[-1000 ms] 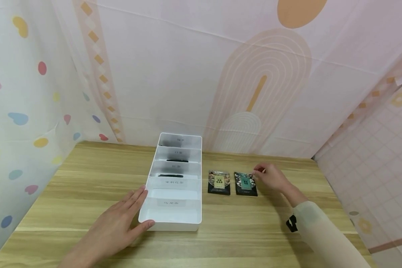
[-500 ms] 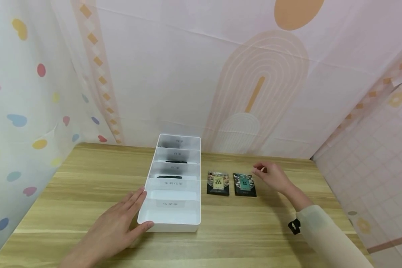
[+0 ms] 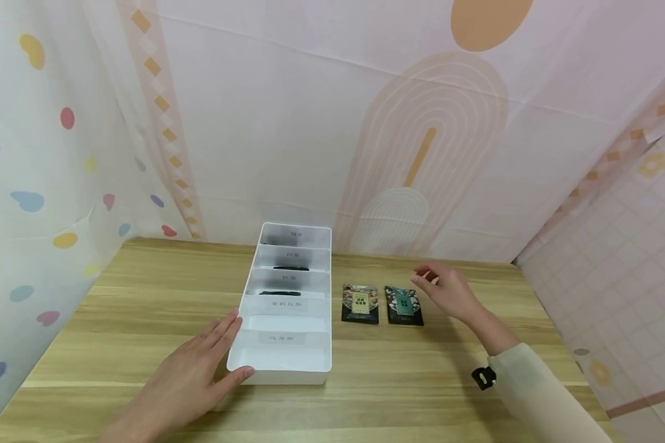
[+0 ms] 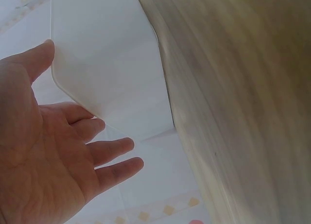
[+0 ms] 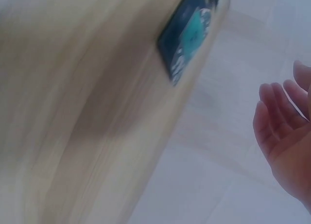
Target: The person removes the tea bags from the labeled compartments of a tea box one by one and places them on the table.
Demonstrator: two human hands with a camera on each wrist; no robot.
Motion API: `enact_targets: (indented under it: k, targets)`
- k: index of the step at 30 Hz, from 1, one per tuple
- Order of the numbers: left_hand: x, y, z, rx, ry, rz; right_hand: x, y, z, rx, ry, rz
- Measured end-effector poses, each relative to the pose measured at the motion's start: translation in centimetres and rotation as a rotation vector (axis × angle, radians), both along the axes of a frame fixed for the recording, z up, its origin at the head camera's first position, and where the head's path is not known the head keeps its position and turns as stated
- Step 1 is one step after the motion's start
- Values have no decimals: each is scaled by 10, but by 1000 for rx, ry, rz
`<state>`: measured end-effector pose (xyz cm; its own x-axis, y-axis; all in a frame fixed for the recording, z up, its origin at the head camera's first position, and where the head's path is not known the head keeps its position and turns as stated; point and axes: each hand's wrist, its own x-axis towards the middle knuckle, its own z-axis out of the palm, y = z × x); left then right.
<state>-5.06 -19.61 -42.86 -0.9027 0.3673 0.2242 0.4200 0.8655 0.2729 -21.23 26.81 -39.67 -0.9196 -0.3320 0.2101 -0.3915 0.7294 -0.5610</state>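
My left hand (image 3: 191,366) touches the near left corner of a white compartment box (image 3: 290,376), thumb at the front edge and straight fingers along the left side. The left wrist view shows the palm (image 4: 46,156) facing the box wall (image 4: 109,59). To the right of the box, two dark sachets lie flat side by side: one with a yellow label (image 3: 361,304), one with a green label (image 3: 404,306). My right hand (image 3: 449,292) hovers just beyond the green-labelled sachet's upper right corner, fingers loosely bent, holding nothing. In the right wrist view a gap separates the hand (image 5: 284,127) from that sachet (image 5: 187,37).
Dark flat packets stand in the box's rear compartments, one of them a black packet (image 3: 280,293). Printed labels mark the dividers. A patterned curtain (image 3: 288,154) closes off the back of the wooden table (image 3: 166,289). A black band (image 3: 483,378) hangs at the right sleeve.
My right hand has moved slightly left and up, away from the green-labelled sachet's corner. The left hand stays at the box, and both sachets remain in place. The head view has shifted a little.
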Motion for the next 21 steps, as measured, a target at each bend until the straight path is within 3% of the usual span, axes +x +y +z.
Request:
enact_targets:
  k: [10, 21]
  targets:
    - [0, 0, -1, 7, 2, -7, 9, -16, 5, -43, 138, 58]
    - [0, 0, -1, 7, 1, -5, 15, -38, 10, -126, 148, 75]
